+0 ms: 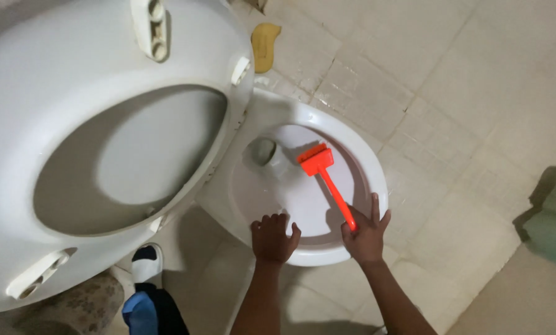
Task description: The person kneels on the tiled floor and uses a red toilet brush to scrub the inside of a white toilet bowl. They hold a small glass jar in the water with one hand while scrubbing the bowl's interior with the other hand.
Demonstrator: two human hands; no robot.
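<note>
My right hand (366, 234) fingers grip orange brush (325, 175) handle, head beyond in bowl (377, 180); left hand (273, 237) fingers curled, empty, on rim.

Person's body as seen from the head camera. Both forearms are bare to the lower frame edge, with no sleeves, rings or bands visible on the left hand (273, 238) or right hand (366, 232). Below-left of the hands: dark trousers (166, 310), a white-and-blue shoe (146, 263).

No packages, labels, signs, screens
</note>
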